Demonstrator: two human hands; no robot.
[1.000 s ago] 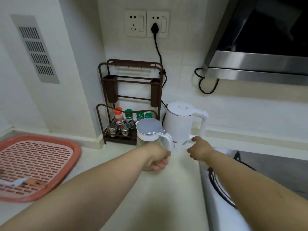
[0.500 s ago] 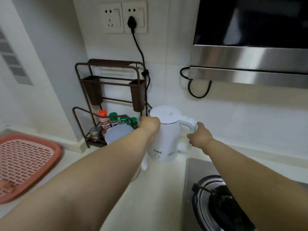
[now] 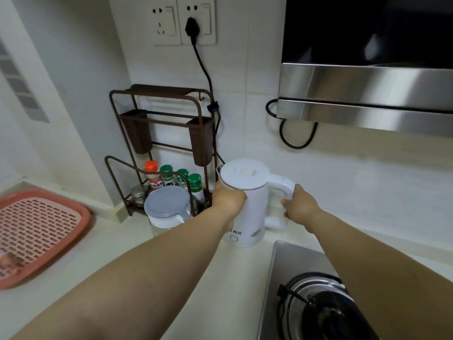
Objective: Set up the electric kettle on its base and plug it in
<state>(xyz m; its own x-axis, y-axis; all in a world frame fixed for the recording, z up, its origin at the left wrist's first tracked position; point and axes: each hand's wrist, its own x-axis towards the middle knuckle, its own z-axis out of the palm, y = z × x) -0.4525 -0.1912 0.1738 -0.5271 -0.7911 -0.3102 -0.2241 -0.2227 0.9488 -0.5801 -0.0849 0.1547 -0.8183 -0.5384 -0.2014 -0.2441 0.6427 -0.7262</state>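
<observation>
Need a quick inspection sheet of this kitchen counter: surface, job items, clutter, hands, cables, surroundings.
Surface: pale countertop, gas hob at right.
Job's things: white kettle upright, lid on; base not distinguishable.
Clutter: lidded jug, spice rack with bottles, pink drain tray.
Grippers: left hand on the kettle body; right hand gripping the handle.
Cables: black plug in right wall socket, cord running down behind the kettle.
Surroundings: range hood, tiled wall.
</observation>
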